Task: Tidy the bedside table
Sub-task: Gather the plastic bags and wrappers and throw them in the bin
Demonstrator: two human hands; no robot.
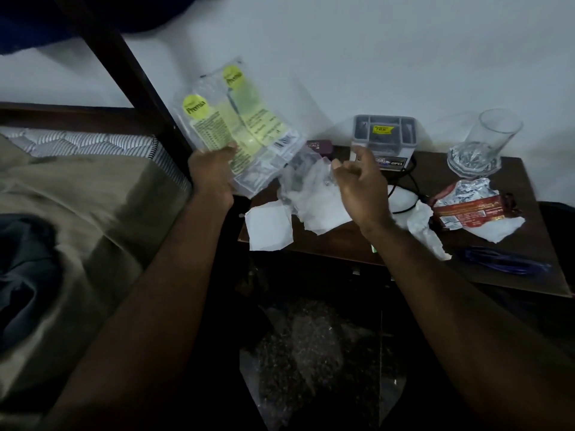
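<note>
You're in the litter-clearing step. Your left hand (214, 174) is closed on the lower edge of the empty clear packets (236, 119) with yellow labels, held up off the bench (510, 269), against the wall beside the bed frame (124, 63). Your right hand (361, 185) hovers over the crumpled clear plastic (303, 178) at the left end of the bench, fingers curled half shut with thumb and forefinger nearly meeting; can't tell if it is pinching the plastic or just about to.

Next move, as I judge it: close the pinch on that crumpled plastic, lift it clear, bunch it with the packets in the left hand. The plastic is light and springy, so expect it to drag the white paper pieces (269, 227) lying just beside and under it.

Still on the bench: torn red snack wrapper (466, 209) on a white tissue (494, 228) toward the right, glass tumbler (485, 141) at the back right, grey lidded box (384, 135) at the back, small purple box (320, 147) behind the plastic, black cable (410, 181) looping from the grey box, dark blue item (504, 261) near the front edge, too blurred to name.

In the way: cable runs close to your right wrist; snagging it could tug the box. Glass is well apart from both hands. Bed (77, 194) is to your left.
</note>
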